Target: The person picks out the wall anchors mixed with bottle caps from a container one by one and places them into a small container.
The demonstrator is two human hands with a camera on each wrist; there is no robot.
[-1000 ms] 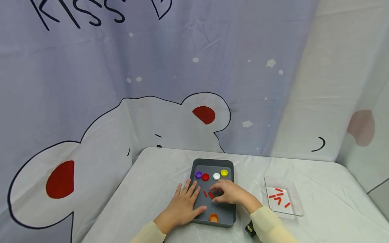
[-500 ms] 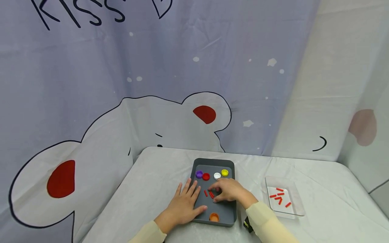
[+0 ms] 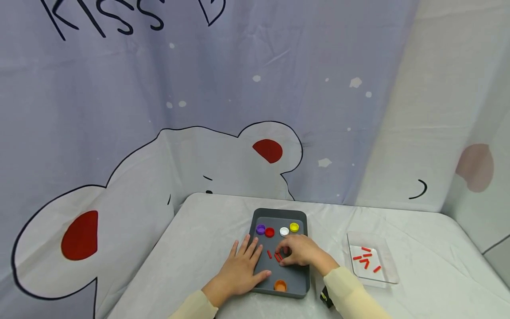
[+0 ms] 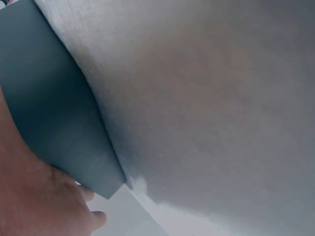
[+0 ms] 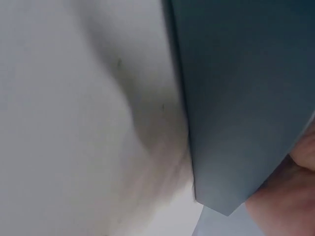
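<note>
In the head view, a dark grey tray (image 3: pixel 292 288) lies on the white-covered table. My left hand (image 3: pixel 239 270) rests with spread fingers over the tray's left rim. Inside the tray, my right hand (image 3: pixel 300 251) pinches a small red stick (image 3: pixel 280 256) between thumb and fingertips, low over the tray floor. Close beside it lies another red stick (image 3: pixel 276 258), and a third red stick (image 3: pixel 269 254) is slightly to the left, near the left fingertips. Both wrist views mainly show the tray's outer wall (image 4: pixel 54 98) and part of each hand; the sticks are hidden there.
Purple (image 3: pixel 260 229), red (image 3: pixel 269 232), white (image 3: pixel 284 231) and yellow (image 3: pixel 294 227) round caps sit toward the tray's far end. An orange cup (image 3: pixel 280 285) is at the near end. To the right stands a clear box (image 3: pixel 392 270) with several red sticks.
The red stick at my right fingertips now shows slightly apart from the one beside it. My right hand has shifted only slightly; the left hand has stayed in place.
</note>
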